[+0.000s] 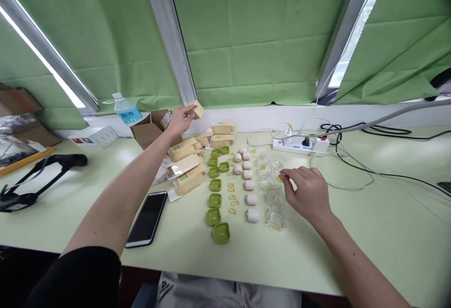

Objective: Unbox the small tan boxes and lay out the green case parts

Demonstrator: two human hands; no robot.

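Observation:
My left hand (182, 119) reaches to the back of the table and grips a small beige cardboard box (196, 110) above the other cartons. My right hand (307, 190) is closed, thumb and index fingertips together at the edge of the clear plastic containers (276, 219); whether a container is pinched there I cannot make out. These containers carry small yellow marks and stand in a column. Left of them run columns of white rounded pieces (252, 215), small yellow hook-shaped pieces (232, 210) and square green bowls (221, 233). Several beige cartons (190, 183) lie piled beyond the bowls.
A phone (146, 219) lies left of the cartons. Behind stand an opened brown box (146, 132), a bottle (127, 111) and a white box (94, 137). A power strip (292, 146) with trailing cables is at the back right; a black frame-like object (52, 167) lies far left.

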